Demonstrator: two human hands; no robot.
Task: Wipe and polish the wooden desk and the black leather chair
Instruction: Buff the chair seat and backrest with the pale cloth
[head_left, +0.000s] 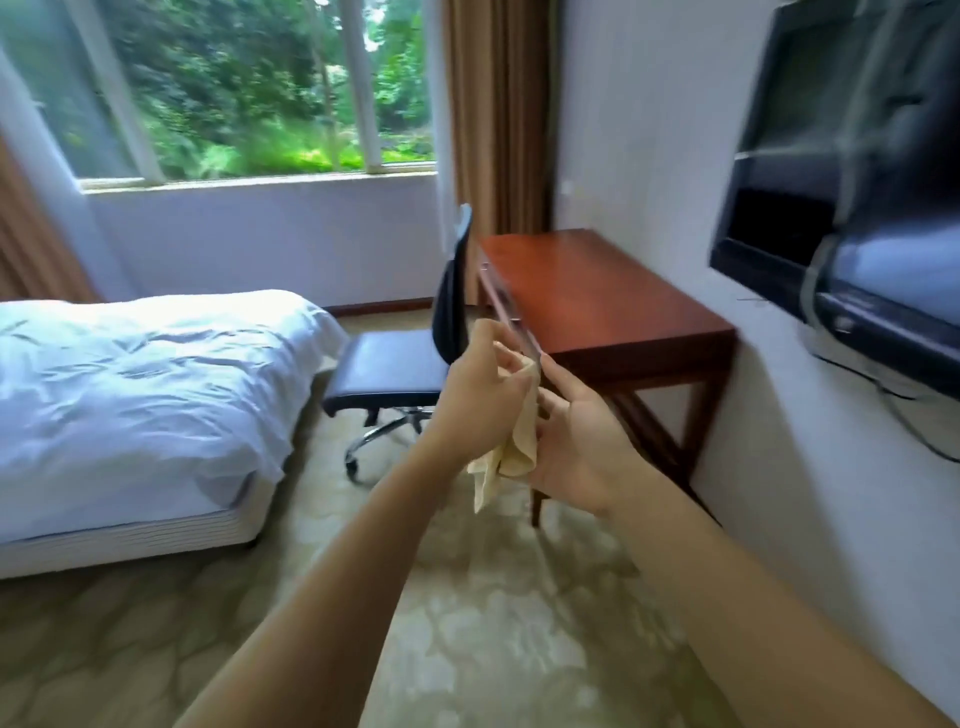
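Observation:
A reddish wooden desk (597, 291) stands against the right wall. The black leather chair (400, 369) on a chrome wheeled base sits to its left, its back towards the desk edge. A pale yellow cloth (511, 452) hangs between my two hands, held up in front of me, short of the desk's near corner. My left hand (480, 395) grips the cloth's upper part with curled fingers. My right hand (582, 441) holds the cloth from the right, fingers bent around it.
A bed (130, 395) with white bedding fills the left side. A black television (852, 208) hangs on the right wall, cables below it. Window (249, 88) and brown curtain (498, 114) at the back. Patterned carpet (467, 623) lies between bed and desk.

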